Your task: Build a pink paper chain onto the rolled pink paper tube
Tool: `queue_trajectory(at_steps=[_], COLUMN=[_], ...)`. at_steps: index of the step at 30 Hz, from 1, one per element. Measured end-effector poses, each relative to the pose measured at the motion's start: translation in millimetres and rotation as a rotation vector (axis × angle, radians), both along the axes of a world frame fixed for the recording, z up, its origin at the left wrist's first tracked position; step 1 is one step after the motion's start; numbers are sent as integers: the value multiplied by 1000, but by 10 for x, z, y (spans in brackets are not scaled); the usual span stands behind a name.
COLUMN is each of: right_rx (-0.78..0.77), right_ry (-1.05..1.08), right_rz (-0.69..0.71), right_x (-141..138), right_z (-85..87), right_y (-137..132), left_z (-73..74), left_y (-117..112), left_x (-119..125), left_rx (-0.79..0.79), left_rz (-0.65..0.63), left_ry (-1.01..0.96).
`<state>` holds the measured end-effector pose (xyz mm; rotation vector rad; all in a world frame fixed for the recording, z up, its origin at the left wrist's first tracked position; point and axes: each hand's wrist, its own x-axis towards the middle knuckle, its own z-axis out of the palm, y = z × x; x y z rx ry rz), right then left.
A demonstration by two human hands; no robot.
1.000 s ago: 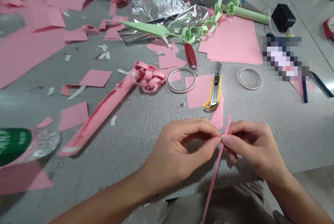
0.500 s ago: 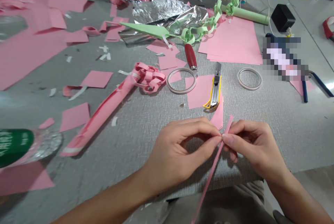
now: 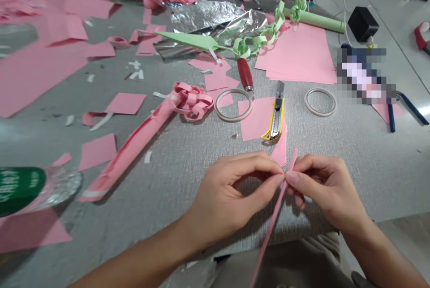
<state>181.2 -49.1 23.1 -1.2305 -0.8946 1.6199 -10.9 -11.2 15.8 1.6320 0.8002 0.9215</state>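
Between my two hands runs a narrow pink paper strip (image 3: 273, 221), its short end pointing up and its long end hanging down past the table edge. My left hand (image 3: 238, 189) pinches it between thumb and forefinger. From the other side my right hand (image 3: 322, 185) pinches the same spot, its fingertips touching the left ones. Just beyond the hands lies a yellow-edged utility knife (image 3: 276, 115) with its blade out, on pink paper pieces (image 3: 251, 118). Two tape rolls (image 3: 306, 104) lie flat to either side of the knife.
A pink paper tube with a looped chain (image 3: 134, 149) lies left. Behind are a red-handled tool (image 3: 245, 72), a green paper chain (image 3: 242, 48), crumpled foil (image 3: 204, 15) and stacked pink sheets (image 3: 302, 55). A bottle (image 3: 23, 191) lies at left; a black adapter (image 3: 363, 23) sits back right.
Both hands keep nearly the same pinch on the strip. The view has shifted very slightly; nothing on the table has visibly moved.
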Motion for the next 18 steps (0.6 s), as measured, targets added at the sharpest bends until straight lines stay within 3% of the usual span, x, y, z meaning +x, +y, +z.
queue_trajectory(at_steps=[9,18], right_rx=[-24,-62], right_ry=[9,61], right_rz=[10,51], right_x=[-4,9], right_z=[11,12], right_y=[9,24], left_z=[10,66], left_y=[9,29], left_x=[25,60], left_rx=[-31,-197], left_rz=[28,21], left_ry=[15,-63])
